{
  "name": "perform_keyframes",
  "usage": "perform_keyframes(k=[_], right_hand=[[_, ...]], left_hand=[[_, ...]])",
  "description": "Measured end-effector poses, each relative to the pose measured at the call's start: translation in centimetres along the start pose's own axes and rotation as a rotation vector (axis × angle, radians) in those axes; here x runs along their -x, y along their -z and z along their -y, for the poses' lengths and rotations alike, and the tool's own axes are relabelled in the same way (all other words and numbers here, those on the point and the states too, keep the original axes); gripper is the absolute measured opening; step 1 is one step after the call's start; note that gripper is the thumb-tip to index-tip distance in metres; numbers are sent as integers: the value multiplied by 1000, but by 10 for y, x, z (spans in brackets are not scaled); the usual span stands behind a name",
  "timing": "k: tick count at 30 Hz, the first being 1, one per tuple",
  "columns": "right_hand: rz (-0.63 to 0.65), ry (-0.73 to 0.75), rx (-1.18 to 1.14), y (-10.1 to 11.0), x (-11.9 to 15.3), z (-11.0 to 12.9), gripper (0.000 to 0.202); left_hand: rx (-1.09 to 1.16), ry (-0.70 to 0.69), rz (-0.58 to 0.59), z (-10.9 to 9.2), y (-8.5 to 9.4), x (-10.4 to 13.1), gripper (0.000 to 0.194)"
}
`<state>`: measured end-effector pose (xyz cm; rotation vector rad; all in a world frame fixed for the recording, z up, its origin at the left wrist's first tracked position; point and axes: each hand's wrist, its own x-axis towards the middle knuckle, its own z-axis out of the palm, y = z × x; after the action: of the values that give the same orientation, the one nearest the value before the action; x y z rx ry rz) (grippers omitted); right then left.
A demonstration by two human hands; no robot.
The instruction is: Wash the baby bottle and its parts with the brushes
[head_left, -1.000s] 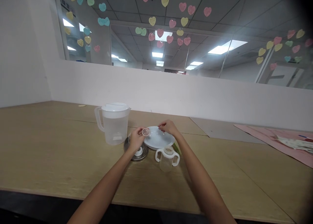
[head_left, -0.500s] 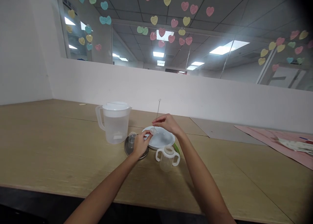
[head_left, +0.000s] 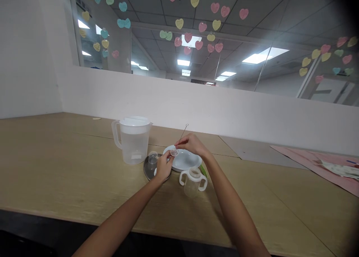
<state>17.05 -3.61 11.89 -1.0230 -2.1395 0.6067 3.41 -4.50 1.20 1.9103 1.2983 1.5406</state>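
Note:
Pinched in my left hand is a small clear round piece, perhaps a bottle part. My right hand closes its fingertips on a thin wire brush with a looped end. The brush tilts, its lower end at the round piece; its tip is hidden. Both hands are over the near left rim of a white bowl. Below the bowl stands a clear two-handled bottle, open at the top. Under my left hand lies a dark round tray with a clear dome-like cap on it.
A lidded translucent pitcher with liquid stands left of the tray. Something green shows beside the bowl. At the far right a pink sheet lies on the wooden table. A white wall rises behind.
The wire brush has gone from nearly upright to leaning right, its loop lower. The round piece has turned to show its face towards me. The view has shifted slightly.

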Motion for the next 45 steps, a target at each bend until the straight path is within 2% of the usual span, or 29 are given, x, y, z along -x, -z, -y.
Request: perform_keyframes(k=[13,18,24,31,45], right_hand=[[95,56,300,-12,-2,-1,12],[74,80,365,-16,0,6,10],[-93,149,158,-14,9,32,24],[-198,225,25,-12,19,51,25],[-106,234,77,-13,21,46,30]], left_hand=[[-7,-25,29,2,-1,-1,30],[-27,-2,35,4,-1,-1,28],[-41,1,24,6,-2,-1,26],[-20,-55,12,3,-1,0,26],[27,-50,18,4,-2,-1,25]])
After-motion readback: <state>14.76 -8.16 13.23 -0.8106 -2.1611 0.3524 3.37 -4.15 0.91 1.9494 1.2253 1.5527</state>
